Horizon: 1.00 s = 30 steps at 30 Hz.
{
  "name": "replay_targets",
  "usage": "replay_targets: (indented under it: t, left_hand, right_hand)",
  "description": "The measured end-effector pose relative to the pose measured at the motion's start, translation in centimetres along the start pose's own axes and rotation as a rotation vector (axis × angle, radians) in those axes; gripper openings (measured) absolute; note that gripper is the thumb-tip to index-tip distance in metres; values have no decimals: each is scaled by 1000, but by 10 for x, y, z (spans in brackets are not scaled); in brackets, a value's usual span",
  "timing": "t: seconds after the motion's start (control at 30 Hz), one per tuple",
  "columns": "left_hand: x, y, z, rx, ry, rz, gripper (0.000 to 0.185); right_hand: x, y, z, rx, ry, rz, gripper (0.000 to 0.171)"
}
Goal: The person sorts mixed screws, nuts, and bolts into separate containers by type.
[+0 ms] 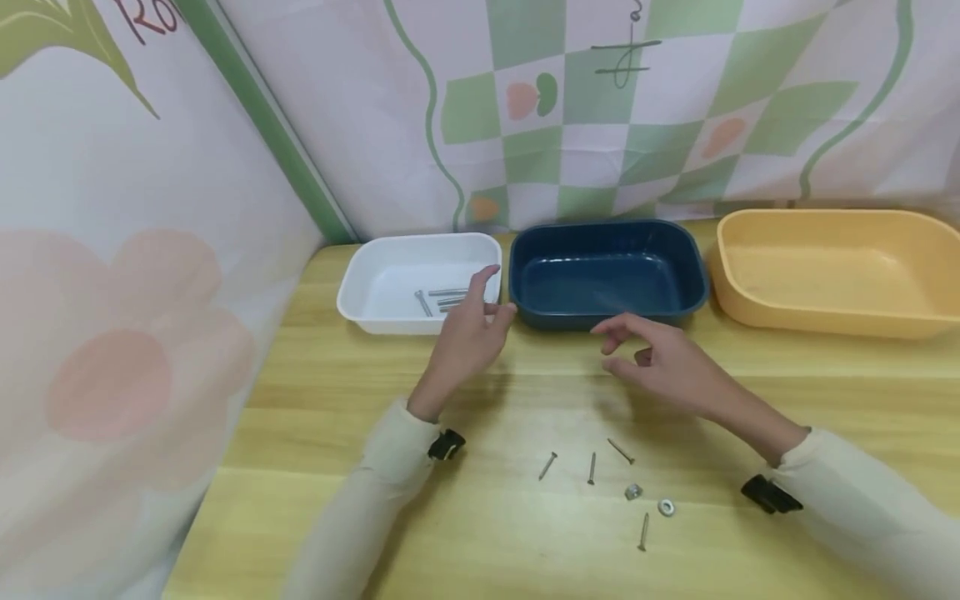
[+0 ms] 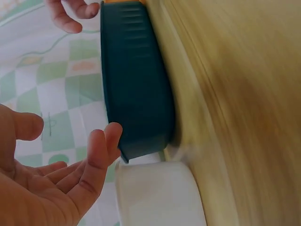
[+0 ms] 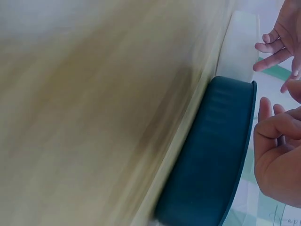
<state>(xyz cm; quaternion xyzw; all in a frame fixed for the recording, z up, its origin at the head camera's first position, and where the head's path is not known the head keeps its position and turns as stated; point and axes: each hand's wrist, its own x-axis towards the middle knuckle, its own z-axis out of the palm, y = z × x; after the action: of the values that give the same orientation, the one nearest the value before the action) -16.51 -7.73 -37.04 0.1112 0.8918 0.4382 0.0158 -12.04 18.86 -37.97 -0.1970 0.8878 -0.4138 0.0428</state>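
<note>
My left hand [image 1: 471,335] hovers over the near right corner of a white tray [image 1: 393,326], fingers spread and nothing between them. Several long bolts [image 1: 423,303] lie inside that tray. In front of a dark blue tray [image 1: 609,320] is my right hand [image 1: 667,360], its fingers loosely bent and holding nothing. The left wrist view shows the blue tray's side wall [image 2: 136,84] just beyond the left fingertips. Nearer me on the table are several screws [image 1: 592,468], a nut [image 1: 633,492] and a ring-shaped metal piece [image 1: 666,507].
At the right stands a yellow tray [image 1: 832,318], in a row with the blue and white ones along the back edge of the wooden table [image 1: 300,467]. Behind them hangs a patterned cloth [image 1: 600,158], with another at the left side.
</note>
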Motion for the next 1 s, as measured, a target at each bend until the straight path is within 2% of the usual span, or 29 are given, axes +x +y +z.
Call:
replay_targets:
  t: [0.23, 0.37, 0.63, 0.87, 1.0]
  left_hand:
    - [9, -1, 13, 45, -23, 8, 59]
    - [12, -4, 18, 23, -66, -31, 62]
    - [17, -8, 27, -17, -56, -81, 63]
    - [20, -8, 30, -17, -50, -72, 61]
    - [21, -9, 31, -21, -57, -66, 61]
  right_hand:
    - [-15, 7, -7, 83, -26, 17, 33]
    - [-26, 15, -11, 97, -24, 43, 35]
    - [-49, 33, -26, 39, -11, 68, 40]
    - [-66, 48, -36, -27, 13, 76, 43]
    - [-72, 51, -39, -38, -1, 82, 43]
